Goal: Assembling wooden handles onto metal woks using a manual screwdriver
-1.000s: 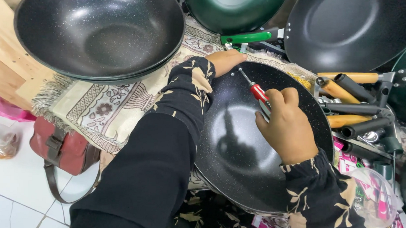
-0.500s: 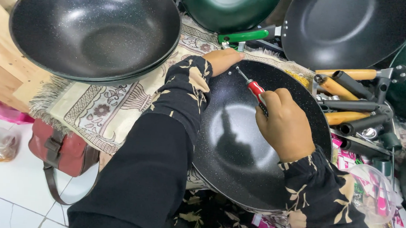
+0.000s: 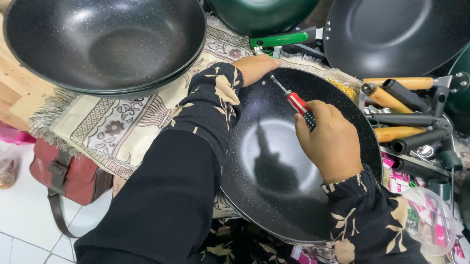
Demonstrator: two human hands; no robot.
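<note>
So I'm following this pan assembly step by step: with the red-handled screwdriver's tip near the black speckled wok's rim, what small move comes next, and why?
Probably seat the tip on the fastener at the rim and turn. The right hand grips the red-handled screwdriver, its tip angled at the far rim of the black speckled wok, where the left hand steadies the edge. Whether the tip is already seated is unclear.

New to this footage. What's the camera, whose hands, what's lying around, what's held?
One camera, worn on a person's head, looks down at their own two bare hands. The right hand grips a red-handled screwdriver, its tip at the inner wall of a black wok. The left hand holds that wok's far rim. Under it lies a patterned cloth. Around: another black wok, loose wooden and black handles, a green-handled pan and a red bag on the floor.
</note>
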